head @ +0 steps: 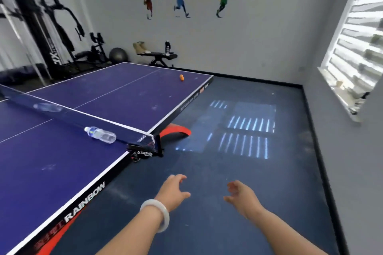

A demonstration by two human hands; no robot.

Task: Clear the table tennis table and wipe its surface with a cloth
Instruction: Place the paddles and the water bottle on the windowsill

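Observation:
A blue table tennis table (51, 172) fills the left of the head view, its net (78, 117) running across it. A clear plastic water bottle (100, 134) lies on its side on the near half, against the net near the right post. Two orange balls (182, 77) rest close together near the far right corner. A second bottle shows faintly through the net further left. My left hand (173, 191), with a white bangle on the wrist, and my right hand (241, 194) hover over the floor to the right of the table, both empty with fingers spread. No cloth is in view.
Dark blue floor (238, 172) stretches along the table's right side to a grey wall and a window with blinds (360, 47). Gym equipment (47, 27), an exercise ball (118, 54) and a bench (157, 56) with shoes and a bottle stand beyond the far end.

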